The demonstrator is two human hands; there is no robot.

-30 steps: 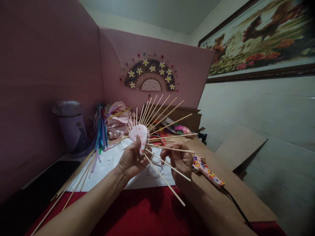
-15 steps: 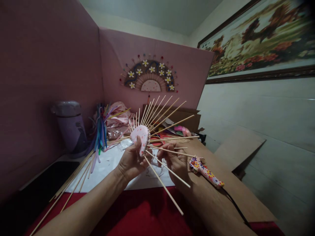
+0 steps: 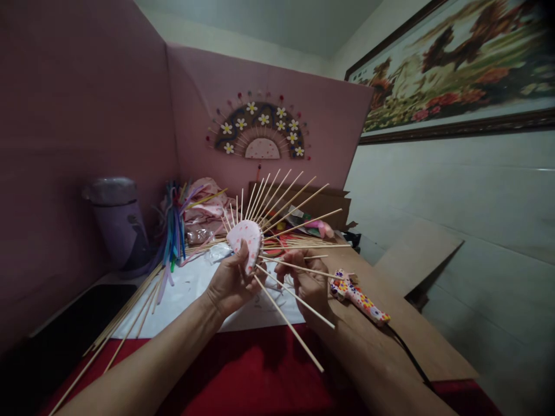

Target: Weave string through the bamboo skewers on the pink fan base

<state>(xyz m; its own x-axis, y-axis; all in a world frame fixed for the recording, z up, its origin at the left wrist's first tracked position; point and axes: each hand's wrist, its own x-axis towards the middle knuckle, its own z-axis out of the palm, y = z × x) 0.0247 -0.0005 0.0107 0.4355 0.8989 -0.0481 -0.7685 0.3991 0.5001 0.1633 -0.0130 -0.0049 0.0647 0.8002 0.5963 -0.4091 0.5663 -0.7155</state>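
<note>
My left hand (image 3: 229, 286) grips a padded half-round piece (image 3: 243, 238) covered in pale pink dotted cloth, thumb on its face. Thin wooden sticks (image 3: 295, 215) fan out from its curved edge, upward, to the right and down toward me. My right hand (image 3: 306, 283) is closed among the sticks on the right side, fingertips pinched together near the edge. A short length of wooden stick (image 3: 318, 256) emerges from behind those fingers, and another stick crosses in front of them. The exact contact at the fingertips is partly hidden.
A glue gun (image 3: 361, 297) wrapped in flowered cloth lies on brown cardboard (image 3: 416, 341) at right, its cord trailing forward. Loose sticks (image 3: 130, 315), colourful pipe cleaners (image 3: 173, 231) and a purple flask (image 3: 119, 231) stand left. A finished-looking fan (image 3: 262, 148) hangs on the pink partition.
The view has shifted slightly, so the background sits a little further left. Both hands keep nearly the same hold, and the fan piece has turned only slightly.
</note>
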